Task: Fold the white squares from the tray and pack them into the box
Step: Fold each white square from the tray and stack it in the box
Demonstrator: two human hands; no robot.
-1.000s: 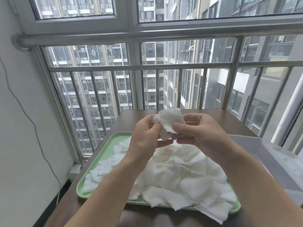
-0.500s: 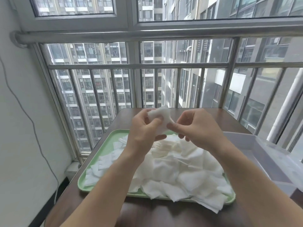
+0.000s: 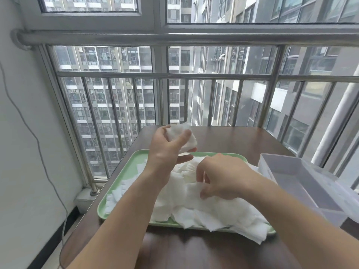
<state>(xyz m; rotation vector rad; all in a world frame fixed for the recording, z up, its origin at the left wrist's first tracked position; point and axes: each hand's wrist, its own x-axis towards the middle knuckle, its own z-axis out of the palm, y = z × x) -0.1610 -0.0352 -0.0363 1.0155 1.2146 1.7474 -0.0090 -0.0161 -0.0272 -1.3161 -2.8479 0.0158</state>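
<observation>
left hand point(image 3: 167, 150) clamps folded square point(image 3: 191, 143) above tray point(image 3: 120, 183) far rim | box point(image 3: 303, 183) at 4 o'clock from it, long axis 11-to-5, right hand point(image 3: 225, 177) nearer it | right hand fingers curled on pile point(image 3: 194, 210) at tray centre, whether pinching one cannot tell | next, likely: square into box

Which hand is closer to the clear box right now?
Right. The right hand is over the pile, just left of the box; the left hand holds a white square farther away.
</observation>
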